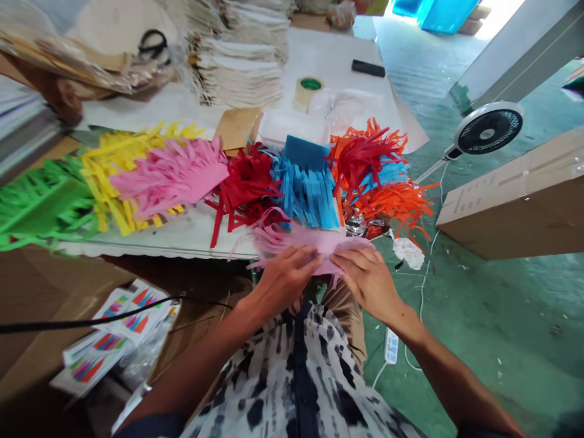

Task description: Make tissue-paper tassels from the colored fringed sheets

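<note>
Both hands are on a sheet of pink fringed tissue paper (328, 242) at the table's near edge. My left hand (289, 274) pinches its left part, with loose strips hanging out to the left. On the other side my right hand (367, 277) grips it, fingers pressed together. The paper between them is slightly blurred. Just beyond lie blue fringed paper (308, 188), dark red fringed paper (250, 179) and orange fringed paper (396, 204). Farther left are a pink fringed bundle (173, 173), a yellow one (107, 164) and a green one (45, 198).
Behind the fringes stand a tape roll (310, 88), stacked pale paper bundles (241, 67) and black scissors (152, 45). At right are a fan (488, 131), a cardboard box (515, 201) and a power strip (391, 347) on the floor. Printed cards (109, 334) lie below left.
</note>
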